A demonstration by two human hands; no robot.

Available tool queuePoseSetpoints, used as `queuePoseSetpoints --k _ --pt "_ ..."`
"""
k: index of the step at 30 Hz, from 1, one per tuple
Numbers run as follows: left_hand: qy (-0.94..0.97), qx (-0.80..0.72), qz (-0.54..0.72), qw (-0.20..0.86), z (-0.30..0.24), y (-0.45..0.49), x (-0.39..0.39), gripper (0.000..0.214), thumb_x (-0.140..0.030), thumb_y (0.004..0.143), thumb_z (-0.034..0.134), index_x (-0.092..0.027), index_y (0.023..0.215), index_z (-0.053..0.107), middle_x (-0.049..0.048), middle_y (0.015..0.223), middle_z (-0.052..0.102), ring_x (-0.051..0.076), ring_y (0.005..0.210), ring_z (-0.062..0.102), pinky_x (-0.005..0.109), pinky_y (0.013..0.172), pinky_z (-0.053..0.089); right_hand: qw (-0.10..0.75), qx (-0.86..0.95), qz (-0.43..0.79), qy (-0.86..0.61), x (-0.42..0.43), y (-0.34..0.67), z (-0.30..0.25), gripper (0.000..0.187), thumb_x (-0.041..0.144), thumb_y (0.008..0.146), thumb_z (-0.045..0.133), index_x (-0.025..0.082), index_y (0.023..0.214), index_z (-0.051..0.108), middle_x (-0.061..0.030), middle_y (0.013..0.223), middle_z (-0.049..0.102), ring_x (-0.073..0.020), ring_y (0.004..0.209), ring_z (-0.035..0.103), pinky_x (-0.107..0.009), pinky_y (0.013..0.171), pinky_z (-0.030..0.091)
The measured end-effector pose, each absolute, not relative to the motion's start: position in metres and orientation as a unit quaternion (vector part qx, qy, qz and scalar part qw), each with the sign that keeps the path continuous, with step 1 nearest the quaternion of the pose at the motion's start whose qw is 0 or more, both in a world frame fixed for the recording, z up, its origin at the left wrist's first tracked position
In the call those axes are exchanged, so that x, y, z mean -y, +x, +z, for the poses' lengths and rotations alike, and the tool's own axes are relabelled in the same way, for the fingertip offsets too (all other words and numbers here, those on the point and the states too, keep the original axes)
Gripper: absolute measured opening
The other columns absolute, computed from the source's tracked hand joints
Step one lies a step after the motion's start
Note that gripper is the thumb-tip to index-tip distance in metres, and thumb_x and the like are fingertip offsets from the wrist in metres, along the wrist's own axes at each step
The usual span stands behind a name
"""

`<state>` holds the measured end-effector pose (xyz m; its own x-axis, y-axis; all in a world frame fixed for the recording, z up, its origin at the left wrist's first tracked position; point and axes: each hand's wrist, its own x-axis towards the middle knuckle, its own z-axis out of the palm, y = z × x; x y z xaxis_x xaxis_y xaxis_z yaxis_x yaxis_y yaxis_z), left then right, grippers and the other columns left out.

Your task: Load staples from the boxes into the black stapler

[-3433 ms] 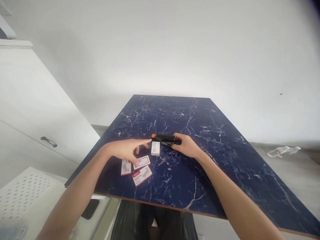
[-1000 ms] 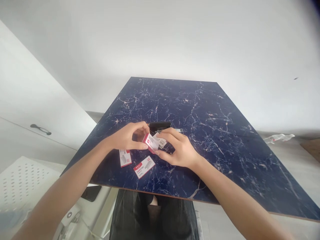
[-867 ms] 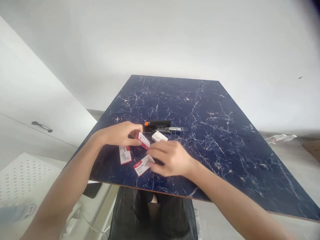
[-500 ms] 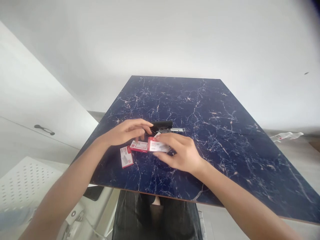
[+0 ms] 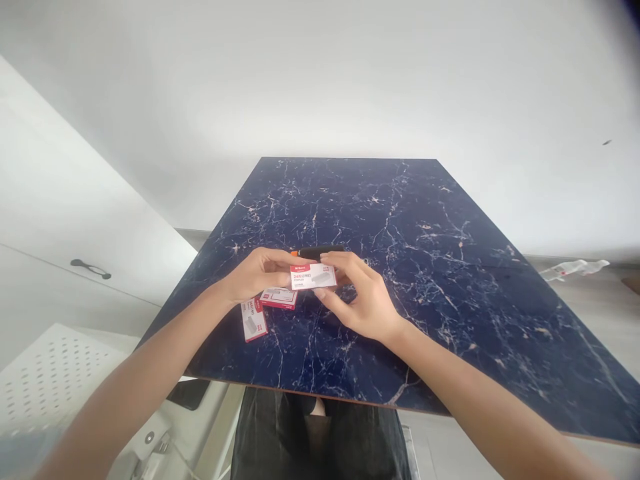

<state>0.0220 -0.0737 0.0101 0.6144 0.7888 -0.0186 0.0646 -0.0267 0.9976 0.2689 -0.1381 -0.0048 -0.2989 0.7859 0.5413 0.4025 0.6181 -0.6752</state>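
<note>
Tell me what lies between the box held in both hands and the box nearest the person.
In the head view, a third red-and-white box lies flat on the table between the held box and the nearest box.

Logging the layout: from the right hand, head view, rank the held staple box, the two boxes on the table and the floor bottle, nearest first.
1. Held staple box: pinched in the right hand.
2. Flat box: on the table, just left.
3. Outer box: farther left, near the table edge.
4. Bottle: on the floor, far right.
</note>
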Motion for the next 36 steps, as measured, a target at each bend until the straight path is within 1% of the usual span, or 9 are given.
queuePoseSetpoints --k 2,4,8,12,16,22,27,32,36 --pt "0.637 -0.325 0.323 0.620 0.008 0.020 0.072 0.032 -0.026 0.075 0.084 -0.021 0.106 0.079 0.0110 0.112 0.077 0.027 0.099 0.074 0.036 0.083 0.062 0.458 0.758 0.244 -0.396 0.137 0.270 -0.003 0.039 0.035 0.091 0.065 0.027 0.128 0.057 -0.0089 0.127 0.064 -0.0194 0.089 0.069 -0.036 0.076 0.063" --pt "0.621 -0.329 0.329 0.630 0.005 0.021 0.072 0.030 -0.026 0.073 0.086 -0.020 0.102 0.080 0.0119 0.115 0.076 0.028 0.100 0.074 0.037 0.080 0.063 0.460 0.739 0.275 -0.408 0.136 0.270 -0.003 0.035 0.036 0.091 0.065 0.026 0.125 0.059 -0.0079 0.121 0.067 -0.0179 0.083 0.069 -0.035 0.074 0.064" --pt "0.598 -0.348 0.331 0.641 -0.002 0.026 0.072 0.031 -0.030 0.069 0.089 -0.018 0.096 0.079 0.0131 0.118 0.075 0.027 0.093 0.075 0.034 0.068 0.064 0.480 0.687 0.357 -0.413 0.134 0.268 -0.007 0.036 0.038 0.088 0.069 0.025 0.121 0.061 -0.0079 0.118 0.069 -0.0196 0.087 0.071 -0.036 0.075 0.064" --pt "0.587 -0.352 0.351 0.639 -0.002 0.028 0.071 0.030 -0.033 0.070 0.089 -0.019 0.094 0.078 0.0120 0.115 0.076 0.025 0.089 0.075 0.030 0.064 0.064 0.503 0.622 0.437 -0.412 0.130 0.268 -0.008 0.035 0.043 0.089 0.068 0.025 0.118 0.061 -0.0052 0.100 0.073 -0.0192 0.079 0.072 -0.035 0.072 0.064" --pt "0.570 -0.343 0.354 0.657 0.003 0.027 0.070 0.025 -0.035 0.071 0.088 -0.019 0.089 0.079 0.0115 0.113 0.076 0.023 0.088 0.075 0.027 0.060 0.062 0.520 0.592 0.457 -0.413 0.128 0.272 -0.004 0.027 0.044 0.089 0.069 0.024 0.105 0.062 -0.0035 0.096 0.073 -0.0172 0.073 0.072 -0.033 0.068 0.064" --pt "0.534 -0.340 0.384 0.672 0.004 0.028 0.068 0.018 -0.028 0.072 0.087 -0.021 0.087 0.078 0.0080 0.110 0.078 0.019 0.083 0.074 0.025 0.059 0.060 0.526 0.572 0.475 -0.412 0.123 0.276 -0.009 0.028 0.044 0.090 0.067 0.023 0.108 0.062 -0.0043 0.102 0.071 -0.0167 0.075 0.071 -0.034 0.072 0.064" --pt "0.522 -0.348 0.424 0.653 0.002 0.026 0.065 0.016 -0.027 0.076 0.083 -0.020 0.090 0.078 0.0084 0.108 0.078 0.019 0.082 0.073 0.024 0.058 0.058 0.526 0.555 0.495 -0.412 0.121 0.276 -0.008 0.023 0.041 0.088 0.068 0.022 0.099 0.061 -0.0028 0.090 0.070 -0.0165 0.070 0.070 -0.035 0.069 0.063" --pt "0.521 -0.354 0.448 0.634 0.000 0.023 0.063 0.014 -0.027 0.078 0.081 -0.020 0.089 0.078 0.0084 0.104 0.078 0.019 0.081 0.072 0.023 0.056 0.056 0.496 0.600 0.448 -0.440 0.124 0.276 -0.007 0.020 0.040 0.091 0.064 0.022 0.097 0.058 -0.0054 0.095 0.072 -0.0180 0.073 0.070 -0.034 0.067 0.062" --pt "0.527 -0.348 0.452 0.630 -0.001 0.022 0.062 0.013 -0.026 0.078 0.081 -0.020 0.090 0.078 0.0094 0.103 0.078 0.019 0.082 0.073 0.023 0.057 0.056 0.478 0.710 0.267 -0.443 0.126 0.279 -0.006 0.008 0.025 0.093 0.058 0.023 0.100 0.062 -0.0081 0.113 0.070 -0.0203 0.086 0.070 -0.035 0.072 0.060"
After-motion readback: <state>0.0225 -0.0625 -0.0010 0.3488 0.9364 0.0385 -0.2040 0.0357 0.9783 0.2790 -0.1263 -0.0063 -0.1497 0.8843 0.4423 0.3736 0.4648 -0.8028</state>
